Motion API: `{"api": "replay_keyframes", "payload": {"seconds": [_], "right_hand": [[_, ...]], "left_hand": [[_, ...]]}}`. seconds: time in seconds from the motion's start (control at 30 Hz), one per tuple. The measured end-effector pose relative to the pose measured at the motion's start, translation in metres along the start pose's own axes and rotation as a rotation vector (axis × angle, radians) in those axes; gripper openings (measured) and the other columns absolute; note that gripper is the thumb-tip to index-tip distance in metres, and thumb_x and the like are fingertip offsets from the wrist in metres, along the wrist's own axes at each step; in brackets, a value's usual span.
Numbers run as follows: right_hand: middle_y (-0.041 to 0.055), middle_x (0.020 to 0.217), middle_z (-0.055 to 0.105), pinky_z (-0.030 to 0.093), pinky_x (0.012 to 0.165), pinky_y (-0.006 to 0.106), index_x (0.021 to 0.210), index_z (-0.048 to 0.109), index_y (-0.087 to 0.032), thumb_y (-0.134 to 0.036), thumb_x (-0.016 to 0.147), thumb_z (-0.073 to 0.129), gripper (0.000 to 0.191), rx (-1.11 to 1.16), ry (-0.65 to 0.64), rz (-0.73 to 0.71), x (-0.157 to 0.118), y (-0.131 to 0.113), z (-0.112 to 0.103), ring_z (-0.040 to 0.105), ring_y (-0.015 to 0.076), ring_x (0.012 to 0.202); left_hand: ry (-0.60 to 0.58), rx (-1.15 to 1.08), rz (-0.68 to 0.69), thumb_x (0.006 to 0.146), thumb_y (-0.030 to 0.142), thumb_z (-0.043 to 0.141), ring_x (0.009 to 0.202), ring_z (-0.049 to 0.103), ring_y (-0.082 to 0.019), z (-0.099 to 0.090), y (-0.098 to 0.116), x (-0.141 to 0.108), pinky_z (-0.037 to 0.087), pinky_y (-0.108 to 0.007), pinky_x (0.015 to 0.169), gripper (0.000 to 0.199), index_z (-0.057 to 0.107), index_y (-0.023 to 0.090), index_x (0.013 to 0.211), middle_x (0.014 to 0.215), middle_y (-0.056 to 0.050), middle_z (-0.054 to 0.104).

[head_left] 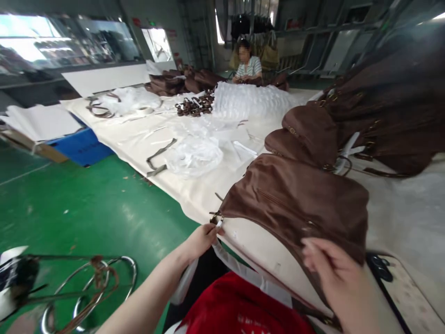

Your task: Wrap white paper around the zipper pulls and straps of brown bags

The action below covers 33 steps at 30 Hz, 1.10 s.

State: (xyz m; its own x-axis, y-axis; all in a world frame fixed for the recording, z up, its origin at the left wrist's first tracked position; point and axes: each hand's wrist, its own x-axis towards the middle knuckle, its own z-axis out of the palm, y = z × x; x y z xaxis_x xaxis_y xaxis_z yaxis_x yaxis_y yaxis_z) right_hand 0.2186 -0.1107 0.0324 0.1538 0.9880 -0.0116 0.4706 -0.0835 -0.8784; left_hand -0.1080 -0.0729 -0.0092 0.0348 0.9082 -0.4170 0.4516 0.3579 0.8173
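Observation:
A brown handbag (295,195) lies flat on the cream-covered table, its curved opening edge towards me. My left hand (203,239) is closed on the bag's strap end at its left corner, where metal hardware and a bit of white wrapping show. A pale strip (243,269) hangs from that corner along the table edge. Over the bag's near right part is my right hand (333,269), its fingers curled and smeared by motion; I cannot tell whether they pinch anything. A phone (406,287) in a patterned case lies right of that hand.
More brown bags (389,106) are piled at the right. Clear plastic (194,153), a grey strap (158,157), brown straps (196,104) and a stack of plastic wrapping (250,99) lie farther back. A person (248,65) sits beyond. A metal-framed stand (86,287) is on the floor left.

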Motion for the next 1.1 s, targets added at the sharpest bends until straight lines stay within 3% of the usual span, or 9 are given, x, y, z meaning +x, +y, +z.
{"api": "replay_keyframes", "payload": {"seconds": [0.07, 0.13, 0.2, 0.3, 0.5, 0.67, 0.9, 1.0, 1.1], "right_hand": [[0.0041, 0.071, 0.068, 0.051, 0.059, 0.024, 0.093, 0.068, -0.018, -0.048, 0.084, 0.058, 0.033, 0.206, -0.331, -0.024, 0.02, -0.033, 0.062, 0.063, 0.0156, 0.063], [0.0023, 0.068, 0.064, 0.046, 0.052, 0.021, 0.086, 0.066, -0.017, -0.046, 0.083, 0.056, 0.031, 0.35, -0.565, -0.006, 0.034, -0.055, 0.116, 0.057, 0.0116, 0.054], [-0.0009, 0.061, 0.058, 0.037, 0.043, 0.019, 0.079, 0.063, -0.016, -0.046, 0.081, 0.054, 0.032, 0.413, -0.7, 0.056, 0.041, -0.062, 0.155, 0.048, 0.0078, 0.045], [-0.0039, 0.055, 0.051, 0.028, 0.039, 0.018, 0.071, 0.059, -0.016, -0.046, 0.079, 0.052, 0.032, 0.393, -0.768, 0.101, 0.047, -0.055, 0.184, 0.039, 0.0052, 0.039], [-0.0041, 0.05, 0.052, 0.024, 0.039, 0.02, 0.065, 0.06, -0.017, -0.039, 0.079, 0.054, 0.027, 0.229, -0.792, 0.073, 0.054, -0.043, 0.191, 0.037, 0.0057, 0.036], [-0.002, 0.05, 0.057, 0.029, 0.045, 0.022, 0.06, 0.062, -0.017, -0.032, 0.075, 0.062, 0.021, 0.076, -0.738, 0.019, 0.056, -0.045, 0.197, 0.043, 0.0088, 0.041], [-0.0024, 0.052, 0.057, 0.035, 0.042, 0.02, 0.07, 0.065, -0.016, -0.032, 0.081, 0.056, 0.022, 0.085, -0.868, 0.046, 0.059, -0.042, 0.186, 0.047, 0.0085, 0.04], [-0.0004, 0.063, 0.062, 0.04, 0.044, 0.018, 0.082, 0.067, -0.014, -0.027, 0.085, 0.051, 0.021, 0.163, -0.987, 0.091, 0.061, -0.04, 0.178, 0.051, 0.0072, 0.045], [0.0001, 0.067, 0.063, 0.042, 0.045, 0.017, 0.082, 0.067, -0.014, -0.023, 0.085, 0.051, 0.019, 0.206, -1.024, 0.118, 0.062, -0.042, 0.175, 0.052, 0.0061, 0.047]], "left_hand": [[0.013, 0.023, 0.027, 0.084, 0.05, 0.045, 0.045, 0.031, -0.009, 0.001, -0.003, 0.0, 0.024, -0.023, 0.046, 0.041, 0.06, 0.014, 0.075, 0.049, 0.006, 0.035], [0.029, 0.034, 0.066, 0.085, 0.046, 0.045, 0.049, 0.033, -0.01, 0.002, -0.006, 0.0, 0.026, -0.023, 0.049, 0.036, 0.057, 0.015, 0.071, 0.052, 0.005, 0.039], [0.042, 0.034, 0.114, 0.086, 0.043, 0.044, 0.053, 0.036, -0.011, 0.003, -0.011, -0.001, 0.029, -0.023, 0.052, 0.032, 0.053, 0.016, 0.071, 0.057, 0.004, 0.042], [0.043, 0.02, 0.174, 0.087, 0.041, 0.044, 0.059, 0.038, -0.012, 0.005, -0.016, -0.002, 0.032, -0.023, 0.056, 0.028, 0.05, 0.018, 0.072, 0.063, 0.003, 0.045], [0.028, -0.04, 0.213, 0.088, 0.038, 0.044, 0.059, 0.038, -0.012, 0.004, -0.019, -0.004, 0.033, -0.024, 0.058, 0.026, 0.048, 0.018, 0.071, 0.063, 0.003, 0.044], [-0.001, -0.146, 0.2, 0.084, 0.038, 0.051, 0.059, 0.039, -0.012, 0.001, -0.018, -0.008, 0.034, -0.024, 0.058, 0.025, 0.049, 0.018, 0.069, 0.063, 0.003, 0.046], [-0.05, -0.424, 0.037, 0.084, 0.058, 0.048, 0.043, 0.026, -0.006, 0.005, -0.017, -0.006, 0.02, -0.02, 0.041, 0.043, 0.047, 0.017, 0.072, 0.052, 0.008, 0.034], [-0.149, -0.573, -0.077, 0.085, 0.055, 0.048, 0.038, 0.014, -0.004, 0.0, -0.012, -0.005, 0.011, -0.018, 0.037, 0.038, 0.046, 0.018, 0.074, 0.05, 0.011, 0.024], [-0.341, -0.694, -0.187, 0.088, 0.04, 0.046, 0.036, 0.008, -0.004, -0.009, -0.004, -0.007, 0.009, -0.016, 0.033, 0.025, 0.047, 0.018, 0.077, 0.05, 0.011, 0.019]]}}
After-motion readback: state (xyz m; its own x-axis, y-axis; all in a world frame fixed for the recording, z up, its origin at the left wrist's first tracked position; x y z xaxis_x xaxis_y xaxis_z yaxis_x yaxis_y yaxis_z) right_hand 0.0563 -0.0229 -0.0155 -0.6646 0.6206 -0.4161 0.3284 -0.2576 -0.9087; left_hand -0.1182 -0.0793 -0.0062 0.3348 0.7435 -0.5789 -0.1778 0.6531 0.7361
